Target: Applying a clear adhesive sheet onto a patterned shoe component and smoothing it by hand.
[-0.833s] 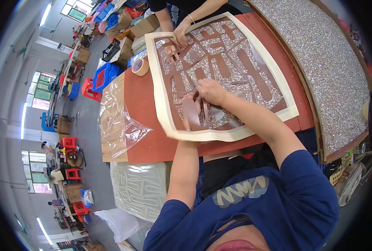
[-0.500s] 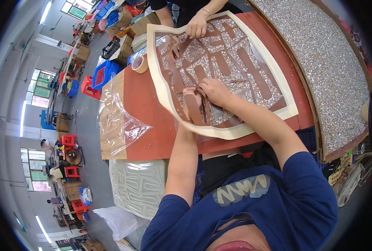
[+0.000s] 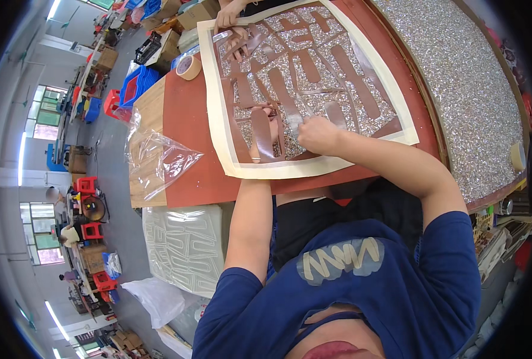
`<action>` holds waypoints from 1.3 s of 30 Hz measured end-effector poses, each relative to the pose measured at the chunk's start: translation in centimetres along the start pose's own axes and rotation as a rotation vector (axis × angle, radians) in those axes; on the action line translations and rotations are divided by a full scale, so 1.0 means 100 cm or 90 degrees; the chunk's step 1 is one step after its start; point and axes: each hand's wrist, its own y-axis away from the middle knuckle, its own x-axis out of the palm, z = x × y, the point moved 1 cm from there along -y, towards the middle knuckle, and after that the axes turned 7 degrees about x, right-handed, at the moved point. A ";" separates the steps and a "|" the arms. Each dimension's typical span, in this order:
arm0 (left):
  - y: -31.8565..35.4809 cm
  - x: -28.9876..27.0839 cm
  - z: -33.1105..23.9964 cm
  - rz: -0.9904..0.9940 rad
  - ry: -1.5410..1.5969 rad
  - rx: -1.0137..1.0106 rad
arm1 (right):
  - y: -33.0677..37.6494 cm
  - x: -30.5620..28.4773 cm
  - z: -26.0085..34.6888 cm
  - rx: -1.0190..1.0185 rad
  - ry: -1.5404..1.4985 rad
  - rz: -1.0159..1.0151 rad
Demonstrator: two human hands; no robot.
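A brown sheet [image 3: 311, 66] with many cut-outs and a cream border lies over a glittery surface, which shows through its openings. My left hand [image 3: 272, 124] reaches under the near border and is mostly hidden. Its bent fingertips show in a gap beside a long brown piece and seem to grip the sheet. My right hand [image 3: 318, 135] is closed above the sheet's near right part. Something thin and shiny [image 3: 306, 108] sticks up from its fingers; whether it is a strip or a tool is unclear.
Across the table, a co-worker's hand [image 3: 230, 14] touches the far border, and the other is partly under the sheet. A tape roll [image 3: 188, 67] and clear film [image 3: 164, 157] lie to the left. A large glittery panel [image 3: 457, 78] stands at right. Plastic-covered pieces [image 3: 182, 245] lie below left.
The sheet has shifted and lies flatter, its near border no longer rippled. My right hand has moved away from my left, toward me. The co-worker's hand has slid left along the far border.
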 end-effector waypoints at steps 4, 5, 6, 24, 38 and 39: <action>-0.006 0.003 -0.006 -0.017 0.022 0.024 | -0.011 -0.005 0.009 0.005 -0.008 0.074; -0.005 0.005 -0.008 -0.024 0.027 0.030 | -0.013 -0.007 0.013 0.007 -0.005 0.071; -0.010 0.005 -0.009 -0.033 0.032 0.036 | -0.015 -0.009 0.020 0.006 0.030 0.086; -0.008 0.030 -0.017 -0.231 0.167 0.121 | 0.011 -0.003 -0.023 0.175 -0.248 -0.439; 0.012 0.014 -0.162 -0.013 -0.556 0.067 | 0.056 -0.063 -0.059 0.224 -0.335 -0.594; 0.002 0.020 -0.142 -0.015 -0.568 0.064 | 0.057 -0.050 -0.045 0.177 -0.315 -0.564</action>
